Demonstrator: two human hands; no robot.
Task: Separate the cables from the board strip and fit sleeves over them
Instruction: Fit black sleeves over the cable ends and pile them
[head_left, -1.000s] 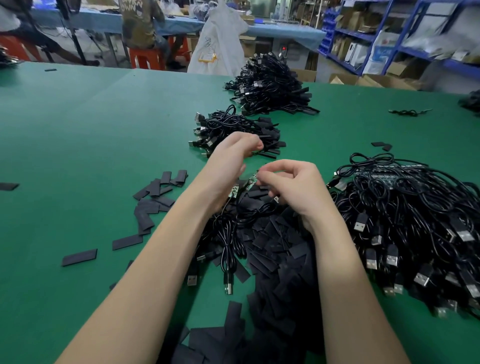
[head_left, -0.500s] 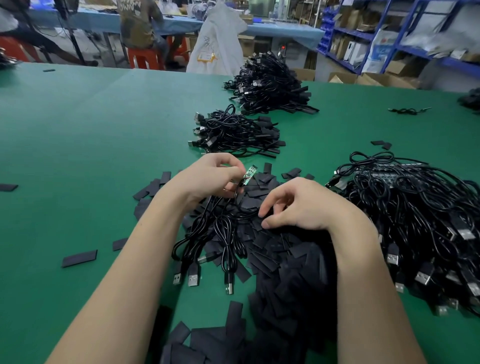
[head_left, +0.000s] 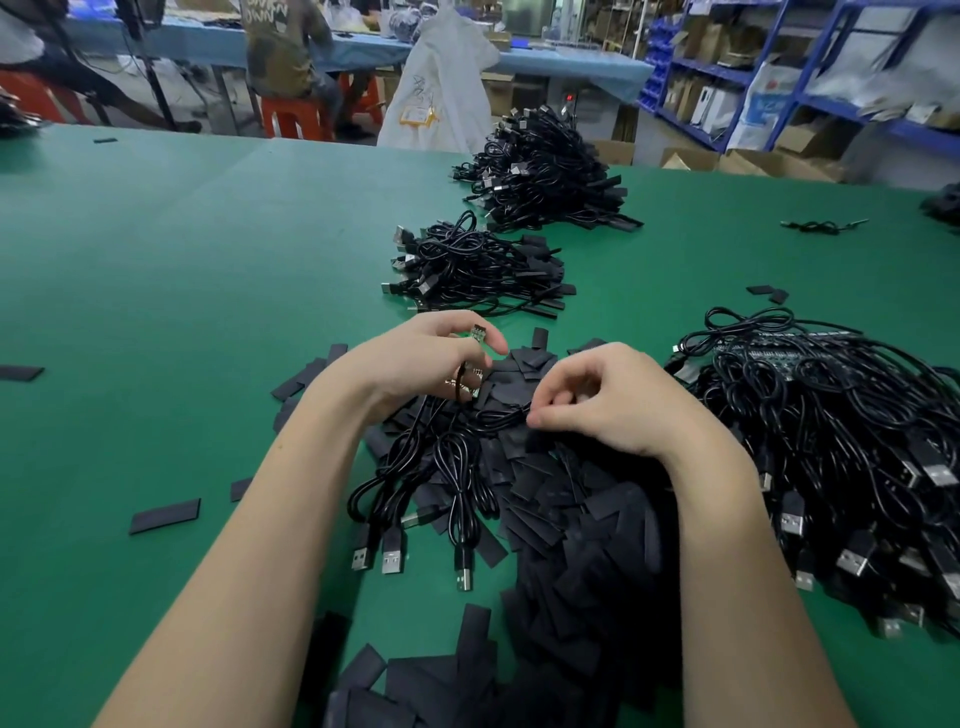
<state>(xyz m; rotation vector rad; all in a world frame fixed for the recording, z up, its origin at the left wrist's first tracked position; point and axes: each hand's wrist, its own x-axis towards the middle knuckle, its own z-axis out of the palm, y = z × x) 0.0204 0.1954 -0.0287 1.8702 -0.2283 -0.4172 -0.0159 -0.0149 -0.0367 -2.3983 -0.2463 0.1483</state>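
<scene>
1. Left hand (head_left: 415, 358) grips a few small boards (head_left: 470, 382) with their black cables (head_left: 447, 467) hanging down onto the green desk (head_left: 182, 291), roughly mid-desk.
2. Right hand (head_left: 608, 400) has its fingers curled, thumb and forefinger pinching at the sleeve pile (head_left: 561, 519) running to the near edge.
3. Unprocessed cable heap (head_left: 852, 441) sits by the right edge, two finished-looking piles (head_left: 478, 265) toward the far edge.
4. No bins on the desk. White bag (head_left: 441, 88) past the far edge has a label, unreadable.

light: even, overhead | shadows: soft, faint | edges: wide-angle bowing | background: slightly soft | glare: none
</scene>
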